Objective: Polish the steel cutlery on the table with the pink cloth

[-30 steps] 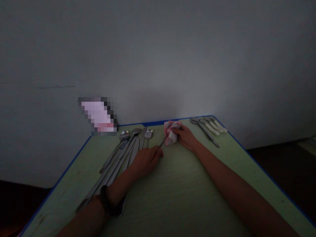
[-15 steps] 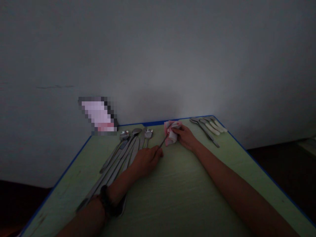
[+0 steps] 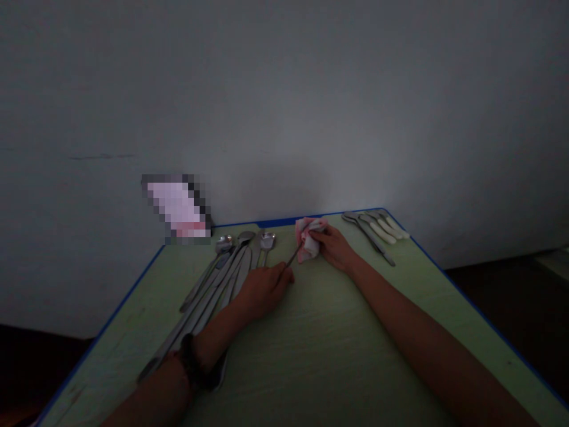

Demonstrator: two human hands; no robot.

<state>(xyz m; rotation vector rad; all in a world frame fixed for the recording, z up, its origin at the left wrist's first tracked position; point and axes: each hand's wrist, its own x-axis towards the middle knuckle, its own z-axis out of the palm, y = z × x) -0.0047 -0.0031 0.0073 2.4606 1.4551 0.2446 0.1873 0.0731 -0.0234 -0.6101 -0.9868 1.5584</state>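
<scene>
My left hand (image 3: 269,286) is closed around the handle end of a thin piece of cutlery (image 3: 293,255), which slants up to the right. Its far end disappears inside a pink and white cloth (image 3: 310,240), so I cannot tell what kind it is. Pinched around that cloth is my right hand (image 3: 334,246), thumb and fingers pressed together. Beside and partly under my left forearm lies a loose pile of metal cutlery (image 3: 217,284), including a ladle-like spoon (image 3: 224,243) and a square-ended spoon (image 3: 267,240).
At the far right corner rest several spoons, some with white handles (image 3: 383,230) and one with a long dark handle (image 3: 377,246). The green table (image 3: 320,356) has a blue edge and meets a grey wall (image 3: 284,118). A blurred-out upright device (image 3: 175,207) leans at the back left.
</scene>
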